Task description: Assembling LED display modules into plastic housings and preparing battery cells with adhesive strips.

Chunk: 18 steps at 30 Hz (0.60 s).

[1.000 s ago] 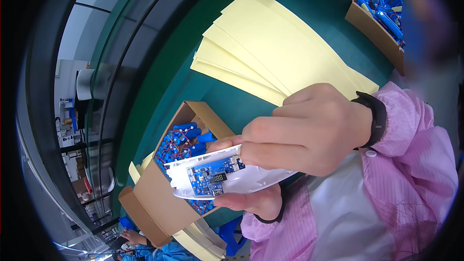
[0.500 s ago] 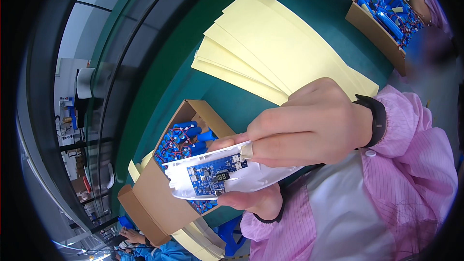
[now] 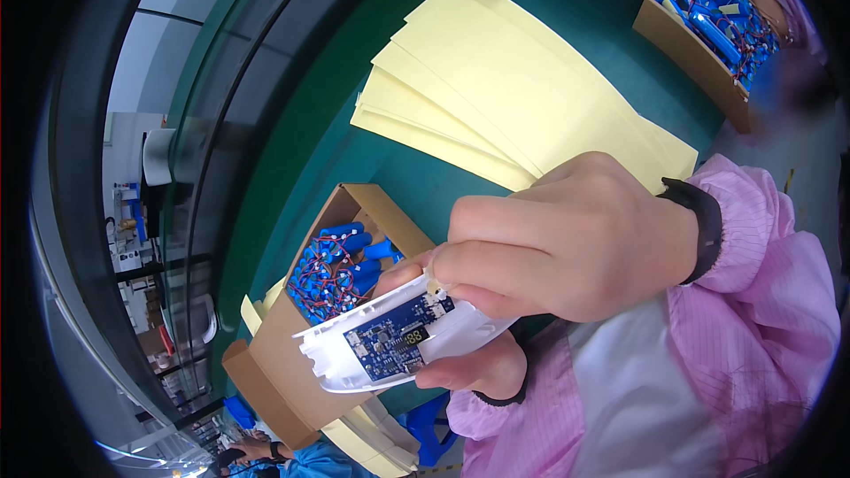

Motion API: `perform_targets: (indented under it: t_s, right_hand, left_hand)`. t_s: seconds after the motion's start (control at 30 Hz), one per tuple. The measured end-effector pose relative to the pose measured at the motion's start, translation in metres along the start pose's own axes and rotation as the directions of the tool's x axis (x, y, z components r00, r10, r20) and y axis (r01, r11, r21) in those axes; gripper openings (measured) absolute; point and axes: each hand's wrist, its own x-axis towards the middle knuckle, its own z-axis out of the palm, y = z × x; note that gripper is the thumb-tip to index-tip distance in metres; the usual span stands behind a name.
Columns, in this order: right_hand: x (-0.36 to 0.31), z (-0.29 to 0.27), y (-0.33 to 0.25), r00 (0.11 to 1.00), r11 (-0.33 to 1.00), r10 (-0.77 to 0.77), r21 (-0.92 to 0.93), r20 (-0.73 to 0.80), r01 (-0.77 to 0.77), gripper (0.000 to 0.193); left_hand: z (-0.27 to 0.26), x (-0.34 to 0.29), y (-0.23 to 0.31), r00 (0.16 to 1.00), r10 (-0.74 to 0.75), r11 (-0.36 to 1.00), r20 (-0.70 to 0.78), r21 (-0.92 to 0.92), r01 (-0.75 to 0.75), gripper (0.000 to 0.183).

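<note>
My left hand point(image 3: 478, 368) is closed around a white plastic shell point(image 3: 332, 375), its thumb along the near rim and fingertips showing past the far rim. Inside the shell lies a blue circuit board point(image 3: 376, 350) with a small two-digit display point(image 3: 414, 337). From the right, my right hand point(image 3: 567, 243) reaches over the shell, fingers bent and pressed together at the board's upper right corner. A small pale piece shows at those fingertips; its kind is unclear. The palm side of the right hand is hidden.
Behind the shell stands an open cardboard box point(image 3: 390, 217) of blue wired battery cells point(image 3: 332, 274). Pale yellow sheets point(image 3: 531, 80) lie fanned on the green table point(image 3: 611, 40). Another cardboard box point(image 3: 682, 49) of battery cells is at upper right, near another person's arm. A blue-sleeved person point(image 3: 323, 460) is at lower left.
The shell and board have moved slightly down and tilted. My right hand's fingers have shifted left and curled more tightly at the board's corner. My left thumb has moved down with the shell.
</note>
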Motion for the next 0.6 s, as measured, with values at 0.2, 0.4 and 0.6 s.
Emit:
perform_targets:
  t_s: [0.2,0.4,0.6]
  right_hand:
    - [0.000,-0.003,-0.002,0.990,0.993,0.116,0.015,0.074,-0.118,0.013]
    - [-0.001,0.001,0.001,0.933,0.861,0.325,0.358,0.157,-0.361,0.009]
    - [0.004,-0.009,0.006,0.963,0.909,0.195,0.335,0.186,-0.249,0.009]
  left_hand:
    - [0.019,0.002,-0.008,0.999,0.052,0.997,-0.002,-0.058,-0.052,0.082]
    - [0.012,0.003,-0.024,0.995,0.100,0.961,-0.006,-0.259,-0.098,0.080]
    - [0.001,0.003,-0.024,0.976,-0.051,0.415,0.214,-0.884,0.215,0.089]
